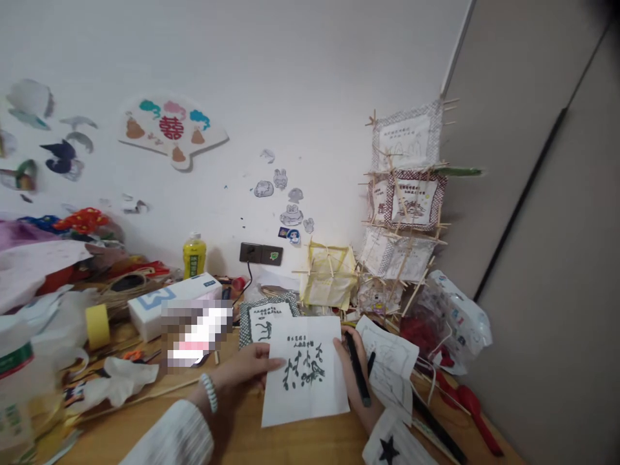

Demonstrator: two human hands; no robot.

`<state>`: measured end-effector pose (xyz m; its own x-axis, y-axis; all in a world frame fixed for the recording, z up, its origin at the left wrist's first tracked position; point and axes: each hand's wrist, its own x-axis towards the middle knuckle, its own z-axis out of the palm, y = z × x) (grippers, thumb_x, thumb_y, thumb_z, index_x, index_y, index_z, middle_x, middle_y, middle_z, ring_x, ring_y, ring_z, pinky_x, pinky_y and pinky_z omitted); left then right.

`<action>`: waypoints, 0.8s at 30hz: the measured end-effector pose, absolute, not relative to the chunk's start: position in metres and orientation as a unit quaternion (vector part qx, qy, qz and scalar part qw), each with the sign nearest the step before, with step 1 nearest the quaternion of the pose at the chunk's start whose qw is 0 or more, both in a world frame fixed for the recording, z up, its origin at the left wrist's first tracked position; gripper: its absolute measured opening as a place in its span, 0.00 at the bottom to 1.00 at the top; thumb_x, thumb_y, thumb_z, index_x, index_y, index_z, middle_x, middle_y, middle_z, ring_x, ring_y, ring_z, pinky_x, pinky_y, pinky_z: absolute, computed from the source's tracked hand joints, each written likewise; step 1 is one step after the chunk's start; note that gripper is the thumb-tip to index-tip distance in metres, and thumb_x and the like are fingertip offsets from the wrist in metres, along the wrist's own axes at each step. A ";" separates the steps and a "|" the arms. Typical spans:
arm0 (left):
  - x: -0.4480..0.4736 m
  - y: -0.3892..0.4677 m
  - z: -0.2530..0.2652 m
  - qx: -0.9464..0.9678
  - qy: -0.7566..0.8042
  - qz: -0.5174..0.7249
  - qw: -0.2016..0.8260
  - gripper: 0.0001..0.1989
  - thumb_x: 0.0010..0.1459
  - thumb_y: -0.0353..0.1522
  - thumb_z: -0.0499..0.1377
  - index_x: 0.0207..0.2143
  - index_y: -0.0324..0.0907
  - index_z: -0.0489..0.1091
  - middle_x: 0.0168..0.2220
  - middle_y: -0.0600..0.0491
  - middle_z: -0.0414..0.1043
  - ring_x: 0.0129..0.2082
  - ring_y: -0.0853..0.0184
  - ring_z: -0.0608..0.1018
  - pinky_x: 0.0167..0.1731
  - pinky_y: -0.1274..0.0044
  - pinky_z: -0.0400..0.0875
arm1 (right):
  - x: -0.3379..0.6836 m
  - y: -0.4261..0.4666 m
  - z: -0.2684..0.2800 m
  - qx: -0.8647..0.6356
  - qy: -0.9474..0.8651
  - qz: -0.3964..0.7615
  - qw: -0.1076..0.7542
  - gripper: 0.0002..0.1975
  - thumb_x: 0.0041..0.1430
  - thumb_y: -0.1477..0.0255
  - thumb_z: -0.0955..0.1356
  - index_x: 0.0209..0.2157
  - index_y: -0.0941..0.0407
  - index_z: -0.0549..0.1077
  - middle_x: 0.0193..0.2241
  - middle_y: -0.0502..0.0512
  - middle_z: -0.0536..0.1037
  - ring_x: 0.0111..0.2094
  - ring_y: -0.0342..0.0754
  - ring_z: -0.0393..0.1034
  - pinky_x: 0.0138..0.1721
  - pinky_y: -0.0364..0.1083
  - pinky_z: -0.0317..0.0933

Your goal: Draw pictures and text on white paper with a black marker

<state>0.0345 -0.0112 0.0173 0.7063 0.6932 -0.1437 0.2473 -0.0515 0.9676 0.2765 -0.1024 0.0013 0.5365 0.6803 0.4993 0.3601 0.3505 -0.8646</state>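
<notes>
A white sheet of paper (305,403) with dark brush-like figures and a few written characters is held up, slightly tilted, above the wooden table. My left hand (254,365) pinches its left edge, thumb on the front; a beaded bracelet is on that wrist. My right hand (353,361) is closed around a black marker pen (358,374) that points down toward me, and its fingertips reach the sheet's right edge. Behind the sheet lies a drawing with a dark patterned border (247,326). Another drawn sheet (390,355) rests right of my right hand.
A tall stick-and-paper lantern structure (419,200) stands at the back right, with a yellow one (329,278) beside it. Left are a tissue box (150,316), a yellow tape roll (97,326), a drink bottle (194,255) and crumpled wrappings. Red ribbon (467,400) lies right.
</notes>
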 end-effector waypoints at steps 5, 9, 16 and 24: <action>0.039 -0.008 0.006 0.736 0.332 0.167 0.566 0.09 0.63 0.34 0.58 0.33 0.36 0.69 0.29 0.56 0.70 0.25 0.71 0.73 0.26 0.78 0.71 | 0.277 -0.099 0.001 -0.554 -0.464 0.099 0.684 0.13 0.51 0.65 0.68 0.40 0.50 0.72 0.36 0.50 0.78 0.38 0.55 0.73 0.40 0.51 0.67; 0.037 -0.006 0.007 0.746 0.350 0.167 0.541 0.09 0.63 0.34 0.58 0.33 0.36 0.69 0.27 0.57 0.69 0.23 0.73 0.72 0.24 0.79 0.70 | 0.277 -0.098 0.002 -0.550 -0.475 0.102 0.680 0.10 0.50 0.67 0.68 0.37 0.49 0.73 0.34 0.50 0.78 0.35 0.56 0.74 0.38 0.51 0.68; 0.042 -0.015 0.017 0.750 0.407 0.230 0.468 0.11 0.63 0.36 0.58 0.33 0.37 0.68 0.25 0.58 0.68 0.22 0.72 0.72 0.24 0.78 0.70 | 0.275 -0.102 0.010 -0.540 -0.487 0.093 0.680 0.08 0.56 0.64 0.63 0.37 0.49 0.71 0.36 0.53 0.78 0.40 0.57 0.74 0.42 0.53 0.68; 0.050 -0.047 0.085 0.767 0.406 0.391 0.308 0.21 0.54 0.46 0.53 0.42 0.41 0.69 0.42 0.44 0.73 0.41 0.54 0.76 0.43 0.65 0.69 | 0.272 -0.098 0.008 -0.558 -0.473 0.093 0.676 0.08 0.56 0.64 0.64 0.37 0.49 0.72 0.34 0.52 0.79 0.38 0.58 0.75 0.40 0.53 0.69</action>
<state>0.0499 -0.0466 0.0848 0.3655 0.8627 0.3495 0.3818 -0.4814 0.7890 0.2719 -0.0980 0.0077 0.5359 0.6533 0.5349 0.4011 0.3605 -0.8421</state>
